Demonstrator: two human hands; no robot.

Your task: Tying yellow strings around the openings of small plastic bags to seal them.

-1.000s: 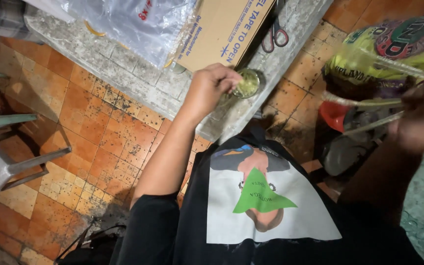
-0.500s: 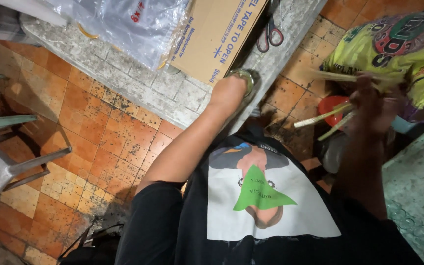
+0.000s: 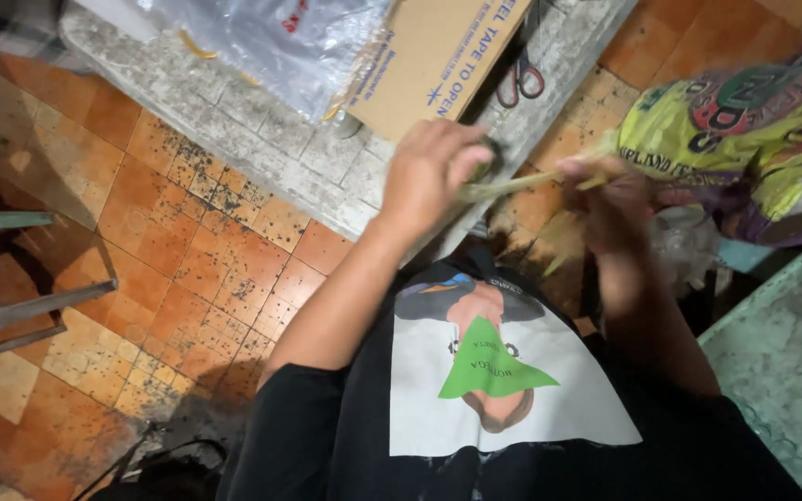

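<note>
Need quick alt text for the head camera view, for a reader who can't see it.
Seen from above, a person's left hand and blurred right hand hold pale green strips between them at a stone slab's edge. Scissors, a cardboard box and a plastic bag lie on it.

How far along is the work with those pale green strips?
Done: nothing finished shows in view. In hand: the left hand and the blurred right hand grip pale green strips between them, over the tiled table. Left: cannot tell; scissors lie untouched beside the cardboard box.
</note>
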